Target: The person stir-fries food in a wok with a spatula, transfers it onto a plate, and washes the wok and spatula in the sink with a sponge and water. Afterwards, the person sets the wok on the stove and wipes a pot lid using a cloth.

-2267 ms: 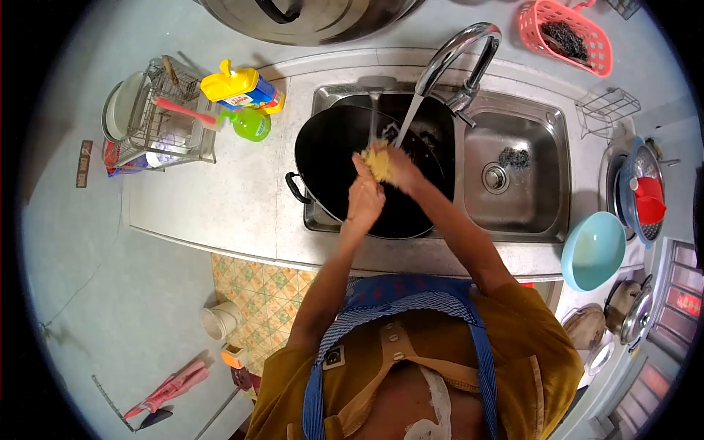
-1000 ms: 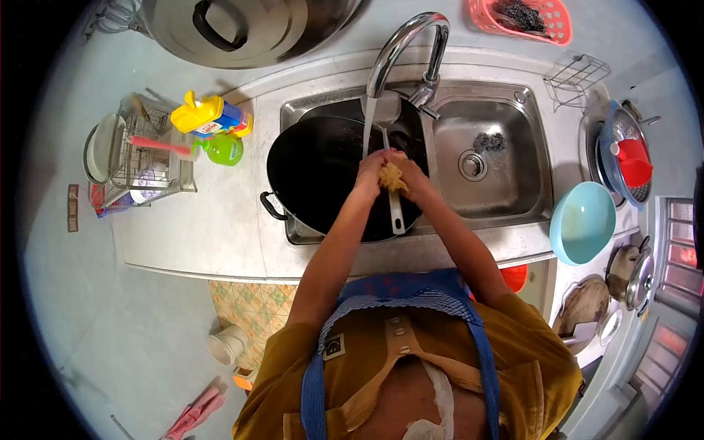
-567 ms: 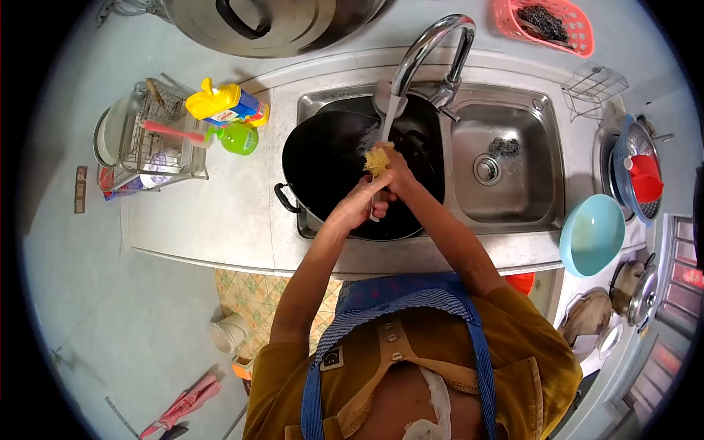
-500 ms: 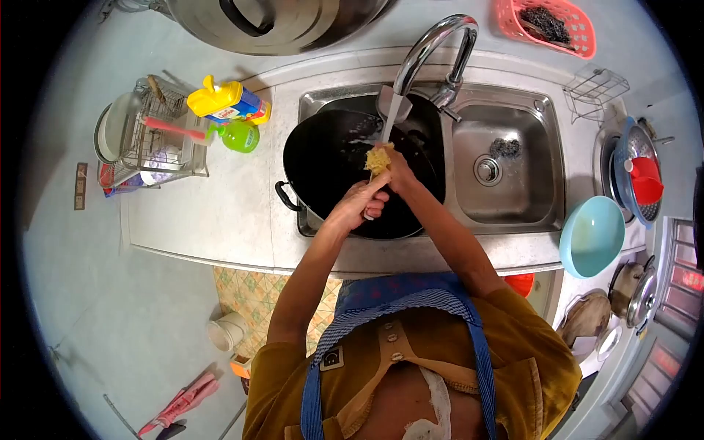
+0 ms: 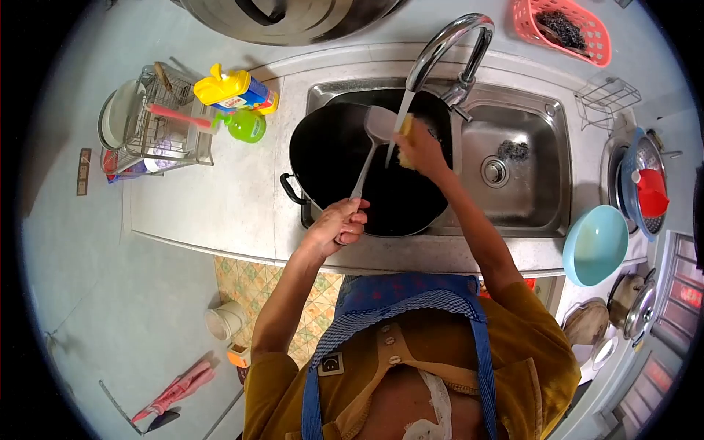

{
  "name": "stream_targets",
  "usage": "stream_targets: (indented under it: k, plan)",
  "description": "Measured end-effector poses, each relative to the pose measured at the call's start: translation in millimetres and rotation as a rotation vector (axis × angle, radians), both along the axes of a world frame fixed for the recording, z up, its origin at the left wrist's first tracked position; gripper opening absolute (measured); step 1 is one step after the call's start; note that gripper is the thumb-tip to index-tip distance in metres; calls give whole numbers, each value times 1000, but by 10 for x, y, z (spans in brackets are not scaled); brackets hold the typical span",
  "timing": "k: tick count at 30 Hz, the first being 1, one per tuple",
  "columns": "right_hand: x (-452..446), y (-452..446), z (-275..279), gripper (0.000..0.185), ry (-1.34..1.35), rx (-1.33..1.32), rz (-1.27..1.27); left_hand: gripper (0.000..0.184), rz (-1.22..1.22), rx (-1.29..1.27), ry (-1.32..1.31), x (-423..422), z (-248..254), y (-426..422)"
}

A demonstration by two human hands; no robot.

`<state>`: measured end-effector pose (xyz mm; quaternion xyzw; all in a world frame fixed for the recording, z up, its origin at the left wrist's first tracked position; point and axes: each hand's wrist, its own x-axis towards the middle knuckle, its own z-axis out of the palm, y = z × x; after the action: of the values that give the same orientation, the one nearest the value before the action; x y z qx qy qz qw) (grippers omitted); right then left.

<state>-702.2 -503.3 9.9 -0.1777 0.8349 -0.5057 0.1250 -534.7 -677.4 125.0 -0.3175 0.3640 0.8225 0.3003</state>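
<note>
Right now: left hand closed round grey spatula handle, blade at wok's 12 o'clock. Right hand curled round yellow sponge, 2 o'clock. Bottle, 10 o'clock: label illegible.

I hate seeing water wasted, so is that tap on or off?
On. A stream of water runs from the tap down over the black pan, just beside the right hand.
</note>
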Motion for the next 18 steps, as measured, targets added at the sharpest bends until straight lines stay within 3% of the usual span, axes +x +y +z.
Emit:
stream_targets:
  k: [1,2,4,5,8,9,10,12,13,18]
  plan:
    - [-3,-82,23,51,347,14,109,24,-16,-17,-14,4,37,16]
    - [-33,-170,-90,51,346,11,110,24,-15,-20,-15,16,79,44]
    - [-149,-366,-351,45,874,133,169,22,-117,-104,3,60,176,117]
    - [-215,-432,-355,50,868,268,144,21,-77,-54,-22,109,227,165]
    - [-314,-533,-408,50,740,284,-37,22,-36,-101,-9,194,268,168]
    - [-312,-572,-438,51,589,176,-78,22,-11,-131,-7,192,306,173]
    - [-262,-592,-433,51,590,176,-77,22,-9,-130,-6,178,286,156]
    - [-14,-610,-410,48,562,-63,98,22,33,-149,21,167,239,88]
    - [74,-580,-337,45,647,31,217,22,36,-149,22,174,246,71]
    - [-219,-478,-649,38,631,151,121,21,-35,-122,-1,236,309,5]
